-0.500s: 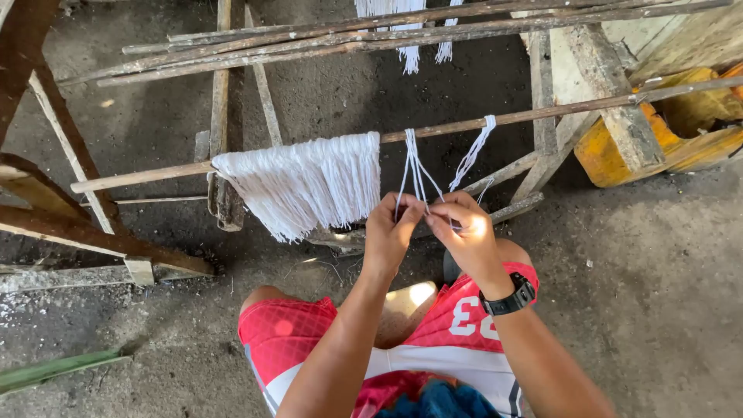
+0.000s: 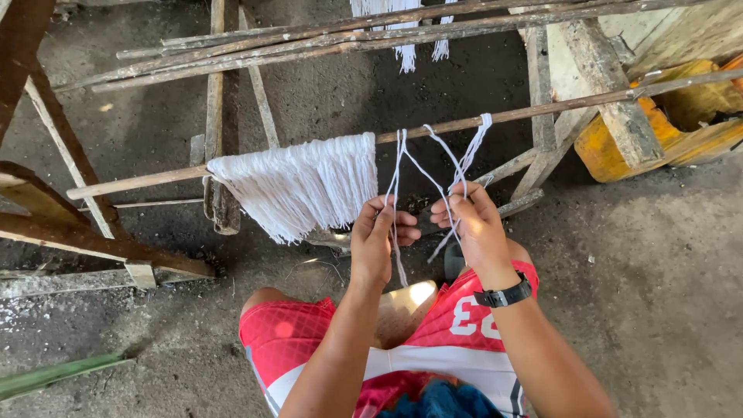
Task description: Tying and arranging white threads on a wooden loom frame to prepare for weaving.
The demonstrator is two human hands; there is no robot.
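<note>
The person sits low on the dirt floor [image 2: 658, 294], knees in red-and-white shorts [image 2: 457, 325] below the work, and both hands are raised to a horizontal wooden pole [image 2: 542, 108] that runs across the frame. The left hand [image 2: 375, 240] is closed around a thin bunch of white strings [image 2: 398, 166] that hangs straight down from the pole; the strings pass through its curled fingers and trail out below the palm. The right hand [image 2: 472, 224], with a black watch [image 2: 503, 296] on its wrist, pinches another pair of white strands [image 2: 464, 159] that slant down from a loop on the pole further to the right, its fingertips pressed together on them. The two hands sit just beside each other, knuckles near but not clearly touching. To the left on the same pole hangs a broad fringe of many white strings [image 2: 298, 182], packed tight side by side and ending in a ragged slanted edge. Behind, more rough sticks [image 2: 309, 42] lie across a wooden frame, and a yellow wooden box [image 2: 619, 147] stands at the right.
</note>
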